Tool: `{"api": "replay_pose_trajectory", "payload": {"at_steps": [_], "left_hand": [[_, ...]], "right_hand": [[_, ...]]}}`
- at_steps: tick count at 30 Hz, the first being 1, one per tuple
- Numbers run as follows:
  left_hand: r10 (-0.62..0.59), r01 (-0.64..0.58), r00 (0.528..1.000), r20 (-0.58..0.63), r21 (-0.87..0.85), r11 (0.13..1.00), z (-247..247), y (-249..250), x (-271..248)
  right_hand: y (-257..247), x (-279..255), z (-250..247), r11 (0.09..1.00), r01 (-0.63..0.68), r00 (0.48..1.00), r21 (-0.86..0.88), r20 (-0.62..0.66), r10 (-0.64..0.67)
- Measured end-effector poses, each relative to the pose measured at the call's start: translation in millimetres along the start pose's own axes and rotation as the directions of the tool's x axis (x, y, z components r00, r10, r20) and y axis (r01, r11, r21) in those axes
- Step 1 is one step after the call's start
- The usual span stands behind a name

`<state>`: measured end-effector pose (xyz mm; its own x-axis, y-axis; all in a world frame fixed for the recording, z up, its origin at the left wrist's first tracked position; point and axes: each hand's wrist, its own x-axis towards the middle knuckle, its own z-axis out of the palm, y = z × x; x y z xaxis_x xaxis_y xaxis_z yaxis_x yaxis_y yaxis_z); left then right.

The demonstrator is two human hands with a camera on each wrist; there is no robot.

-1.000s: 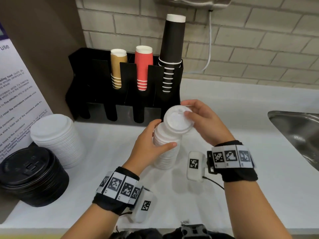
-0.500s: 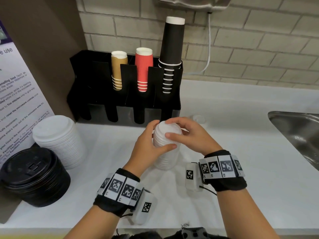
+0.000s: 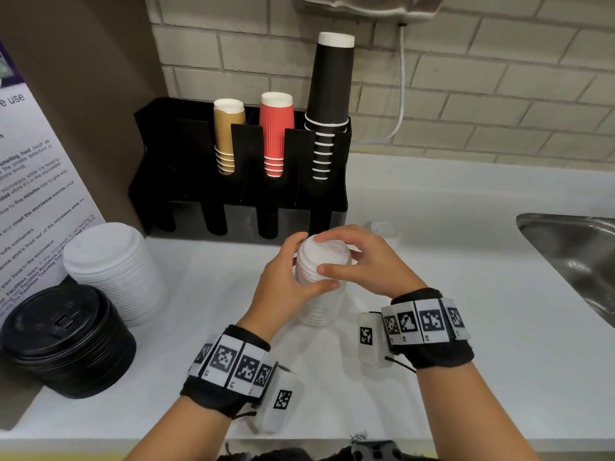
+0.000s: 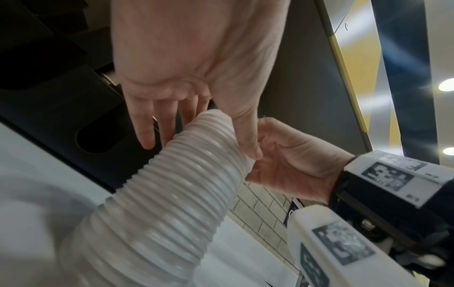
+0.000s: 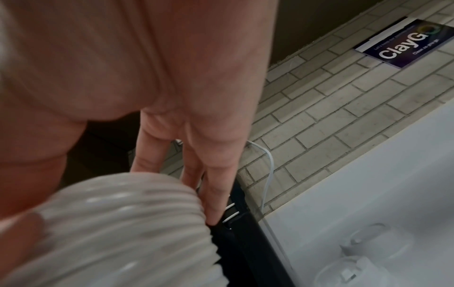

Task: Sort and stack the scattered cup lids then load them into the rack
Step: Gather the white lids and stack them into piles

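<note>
Left hand (image 3: pixel 286 277) curled with thumb brought across the front, right hand (image 3: pixel 362 261) arched from above with thumb and fingers spread downward, both forearms extended forward, marker bands worn at both wrists

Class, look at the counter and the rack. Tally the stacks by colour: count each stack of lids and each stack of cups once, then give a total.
White lid stacks: 2, the large white lid stack and the small white lid stack held by both hands
Black lid stacks: 1, black lid stack
Tan cup stacks: 1, tan cups
Red cup stacks: 1, red cups
Black cup stacks: 1, black cups
Total: 6
</note>
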<state>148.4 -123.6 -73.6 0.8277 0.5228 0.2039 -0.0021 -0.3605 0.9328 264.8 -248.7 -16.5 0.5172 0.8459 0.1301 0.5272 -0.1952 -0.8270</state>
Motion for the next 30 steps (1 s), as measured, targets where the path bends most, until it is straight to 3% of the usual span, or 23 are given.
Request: {"api": "replay_pose_trajectory", "payload": {"at_steps": [7,9,11,12,14,16,18,20,22,26,30], "left_hand": [[0.029,-0.029,1.0,-0.007,-0.02,0.999,1,2,0],[0.023,-0.023,1.0,-0.008,-0.015,1.0,0,2,1],[0.009,-0.009,1.0,-0.009,-0.02,1.0,0,2,1],[0.004,-0.004,1.0,-0.008,-0.023,1.0,0,1,1],[-0.003,0.003,1.0,-0.005,-0.026,1.0,0,1,2],[-0.007,0.007,1.0,-0.003,-0.024,1.0,0,1,2],[-0.013,0.013,1.0,0.001,-0.021,1.0,0,1,3],[-0.019,0.019,1.0,0.006,-0.017,1.0,0,2,3],[-0.023,0.023,1.0,0.005,-0.01,1.0,0,3,2],[-0.031,0.031,1.0,-0.002,0.011,0.999,0,5,2],[-0.026,0.026,1.0,0.004,0.015,1.0,0,7,2]], "right_hand": [[10,9,-6,0.998,0.008,0.999,0.066,0.031,-0.01],[22,21,-15,0.994,-0.036,0.995,0.107,-0.093,0.046],[40,38,-27,0.983,-0.184,0.959,0.002,-0.218,0.18],[51,45,-32,0.946,-0.291,0.941,-0.142,-0.221,0.257],[71,56,-34,0.758,-0.448,0.886,-0.474,-0.122,0.447],[81,59,-29,0.601,-0.453,0.822,-0.659,-0.047,0.568],[87,59,-25,0.551,-0.432,0.817,-0.714,-0.051,0.574],[88,60,-25,0.515,-0.384,0.85,-0.766,-0.076,0.521],[89,63,-26,0.505,-0.349,0.867,-0.789,-0.067,0.494],[94,67,-27,0.569,-0.294,0.864,-0.768,0.042,0.503],[94,62,-32,0.652,-0.377,0.877,-0.658,-0.028,0.479]]}}
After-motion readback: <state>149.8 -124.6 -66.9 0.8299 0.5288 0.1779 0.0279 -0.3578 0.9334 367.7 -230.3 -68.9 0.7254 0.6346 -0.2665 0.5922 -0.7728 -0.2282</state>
